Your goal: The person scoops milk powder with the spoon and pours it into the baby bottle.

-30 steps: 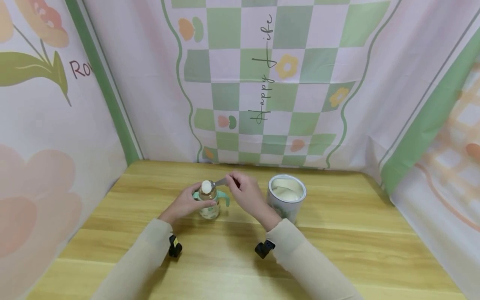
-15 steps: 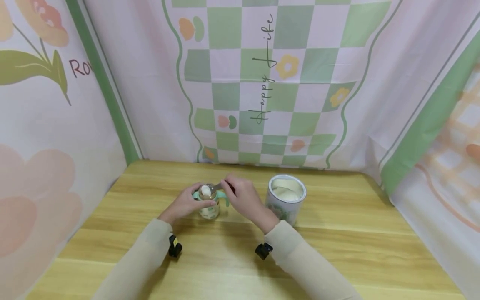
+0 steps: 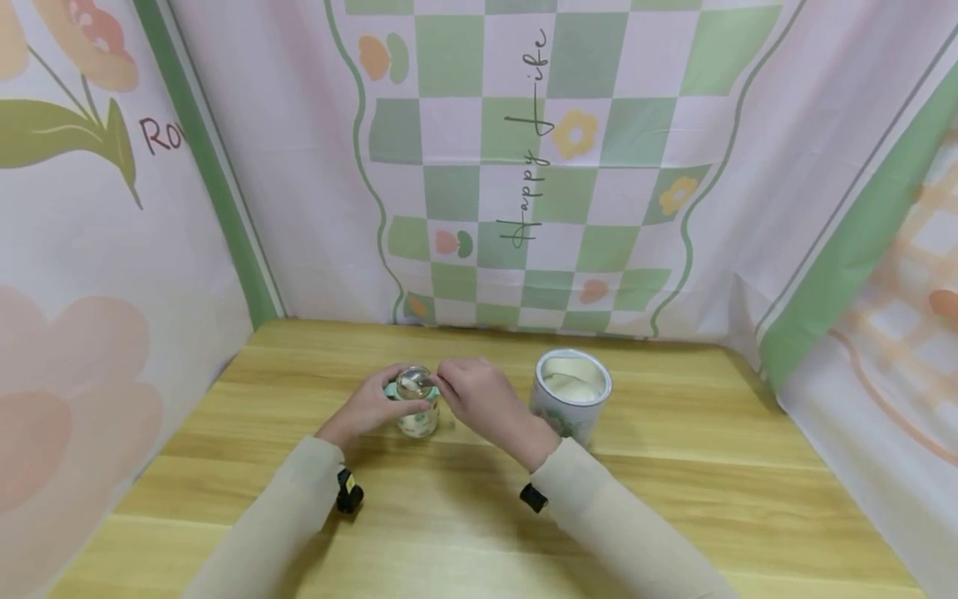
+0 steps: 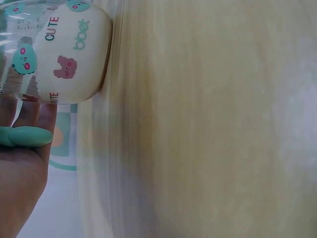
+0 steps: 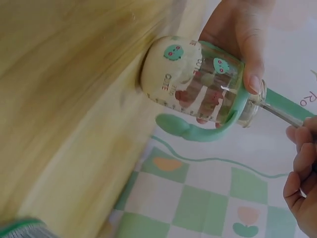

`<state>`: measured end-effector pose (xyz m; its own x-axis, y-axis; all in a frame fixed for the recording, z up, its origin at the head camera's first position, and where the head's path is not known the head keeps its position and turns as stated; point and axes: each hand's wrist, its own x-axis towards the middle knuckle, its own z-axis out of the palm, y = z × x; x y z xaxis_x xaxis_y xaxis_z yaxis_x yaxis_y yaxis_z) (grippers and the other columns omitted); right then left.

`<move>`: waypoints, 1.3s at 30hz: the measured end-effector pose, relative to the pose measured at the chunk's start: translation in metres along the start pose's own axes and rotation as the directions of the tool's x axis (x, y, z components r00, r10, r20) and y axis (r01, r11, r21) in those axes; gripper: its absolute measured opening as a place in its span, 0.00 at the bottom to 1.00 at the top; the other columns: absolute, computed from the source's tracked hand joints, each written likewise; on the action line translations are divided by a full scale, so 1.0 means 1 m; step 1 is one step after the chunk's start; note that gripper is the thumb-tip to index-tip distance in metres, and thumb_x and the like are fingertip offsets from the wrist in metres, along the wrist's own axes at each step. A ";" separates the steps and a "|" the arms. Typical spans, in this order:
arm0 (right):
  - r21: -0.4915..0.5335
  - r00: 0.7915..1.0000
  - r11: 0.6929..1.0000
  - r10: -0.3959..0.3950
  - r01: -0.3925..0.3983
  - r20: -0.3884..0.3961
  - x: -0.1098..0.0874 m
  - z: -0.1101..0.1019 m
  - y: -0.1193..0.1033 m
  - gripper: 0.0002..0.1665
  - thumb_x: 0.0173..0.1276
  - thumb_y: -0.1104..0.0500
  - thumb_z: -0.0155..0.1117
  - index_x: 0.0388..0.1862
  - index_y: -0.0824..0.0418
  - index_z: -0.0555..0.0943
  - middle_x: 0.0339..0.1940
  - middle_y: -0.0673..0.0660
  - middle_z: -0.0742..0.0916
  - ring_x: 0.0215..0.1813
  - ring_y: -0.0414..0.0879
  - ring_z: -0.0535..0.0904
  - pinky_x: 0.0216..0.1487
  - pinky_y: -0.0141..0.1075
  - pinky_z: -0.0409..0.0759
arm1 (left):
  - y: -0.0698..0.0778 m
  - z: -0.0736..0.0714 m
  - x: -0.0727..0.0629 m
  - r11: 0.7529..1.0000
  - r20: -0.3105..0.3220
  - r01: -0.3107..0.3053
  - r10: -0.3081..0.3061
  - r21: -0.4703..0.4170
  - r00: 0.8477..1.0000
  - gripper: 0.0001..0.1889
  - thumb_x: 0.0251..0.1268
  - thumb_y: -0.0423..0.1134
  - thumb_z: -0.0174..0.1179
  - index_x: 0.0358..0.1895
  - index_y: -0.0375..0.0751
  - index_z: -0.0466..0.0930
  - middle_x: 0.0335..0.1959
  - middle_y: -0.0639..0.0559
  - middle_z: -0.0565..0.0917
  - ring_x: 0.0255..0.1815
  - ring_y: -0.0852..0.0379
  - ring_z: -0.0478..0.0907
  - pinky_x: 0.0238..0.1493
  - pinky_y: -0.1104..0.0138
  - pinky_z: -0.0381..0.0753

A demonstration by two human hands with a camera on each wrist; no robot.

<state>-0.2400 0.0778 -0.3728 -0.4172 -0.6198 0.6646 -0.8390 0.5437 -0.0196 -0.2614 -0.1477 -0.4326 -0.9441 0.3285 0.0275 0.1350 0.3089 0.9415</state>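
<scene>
A clear baby bottle (image 3: 417,426) with green handles and printed cartoon faces stands upright on the table, white contents in its lower part. My left hand (image 3: 372,405) grips it near the neck from the left. In the left wrist view, fingers (image 4: 29,111) lie behind the bottle (image 4: 74,54), beside a green handle (image 4: 25,136). My right hand (image 3: 490,408) pinches a metal spoon (image 5: 282,115), whose front end reaches into the bottle's open mouth. The spoon's bowl is hard to make out through the glass.
To the right of my right hand stands a white can (image 3: 550,412) of pale powder, open at the top, with part of a lining folded inside. The wooden table (image 3: 434,532) ends at a checked fabric backdrop (image 3: 509,191).
The spoon carried a white heap over the bottle, then tipped into its mouth; the heap is no longer visible on it. My right hand lowered and turned. The left hand kept still.
</scene>
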 end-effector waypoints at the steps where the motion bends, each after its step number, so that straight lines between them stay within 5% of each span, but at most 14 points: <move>1: -0.020 1.000 1.000 -0.019 0.019 -0.002 0.000 -0.001 -0.001 0.05 0.71 0.62 0.67 0.34 0.60 0.81 0.27 0.50 0.84 0.26 0.39 0.76 0.30 0.36 0.76 | -0.001 0.000 0.000 1.000 -0.001 -0.003 0.003 0.004 1.000 0.34 0.57 0.52 0.75 0.67 0.52 0.73 0.54 0.50 0.82 0.54 0.50 0.79 0.60 0.49 0.75; 6: -0.115 0.995 0.989 -0.098 0.097 -0.008 0.001 -0.004 -0.002 0.07 0.68 0.61 0.71 0.33 0.60 0.81 0.25 0.50 0.83 0.24 0.40 0.77 0.26 0.31 0.65 | -0.002 0.000 0.001 1.000 -0.003 -0.009 0.009 0.024 1.000 0.35 0.57 0.52 0.75 0.68 0.53 0.73 0.54 0.50 0.82 0.54 0.50 0.78 0.60 0.50 0.75; 18: -0.235 0.975 0.946 -0.216 0.223 0.053 0.000 -0.009 -0.002 0.06 0.70 0.62 0.67 0.33 0.57 0.80 0.24 0.48 0.84 0.24 0.39 0.75 0.27 0.32 0.60 | -0.001 0.000 0.000 1.000 0.004 0.011 -0.011 0.020 1.000 0.35 0.57 0.52 0.75 0.68 0.54 0.72 0.56 0.52 0.81 0.60 0.48 0.75 0.65 0.42 0.67; 39: -0.269 0.954 0.915 -0.288 0.301 0.088 -0.005 -0.013 0.001 0.04 0.68 0.64 0.70 0.37 0.58 0.83 0.33 0.51 0.89 0.38 0.44 0.85 0.42 0.36 0.78 | -0.002 0.000 0.002 1.000 0.000 -0.001 0.001 0.015 1.000 0.35 0.56 0.51 0.75 0.67 0.52 0.73 0.55 0.52 0.82 0.57 0.49 0.77 0.63 0.45 0.71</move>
<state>-0.2336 0.0889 -0.3666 -0.1874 -0.7975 0.5735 -0.7994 0.4631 0.3827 -0.2633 -0.1477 -0.4347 -0.9440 0.3289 0.0283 0.1401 0.3218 0.9364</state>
